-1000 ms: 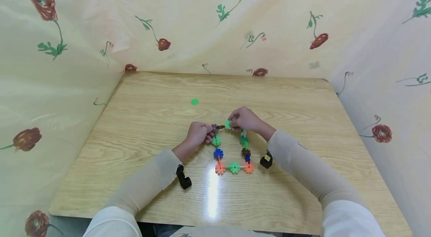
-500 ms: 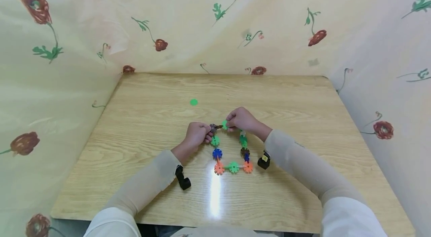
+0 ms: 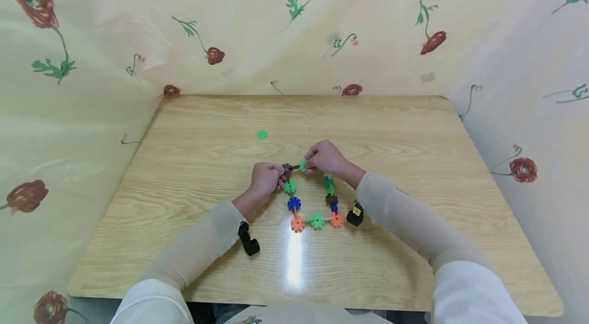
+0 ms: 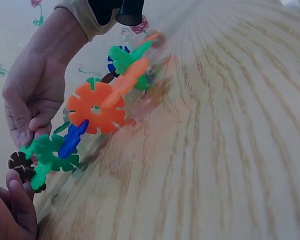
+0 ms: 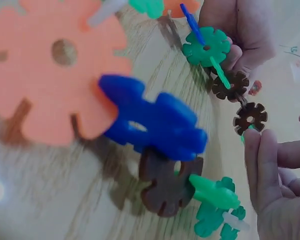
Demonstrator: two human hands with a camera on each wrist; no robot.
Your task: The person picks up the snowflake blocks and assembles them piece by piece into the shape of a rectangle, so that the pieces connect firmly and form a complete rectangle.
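Observation:
A ring of notched flower discs (interlocking building pieces) lies between both hands. At its far left corner my left hand [image 3: 267, 179] pinches a dark brown disc [image 3: 287, 169]. My right hand [image 3: 326, 157] holds a green disc [image 3: 302, 164] at the far side, with a brown disc [image 5: 250, 119] slotted between it and the corner. Down the left run a green disc [image 3: 290, 187] and a blue disc [image 3: 294, 204]. Orange discs [image 3: 297, 223] form the near corners. Right-hand fingers partly hide the held green disc.
A flat green circle [image 3: 262, 134] lies on the wooden table [image 3: 391, 135] beyond the hands. Black wrist cameras [image 3: 355, 214] hang near the tabletop. Flower-patterned cloth [image 3: 257, 22] surrounds the table's back and sides.
My right hand has shifted slightly left with the green disc, nearer the dark brown corner. My left hand keeps its pinch. The head view has shifted a little.

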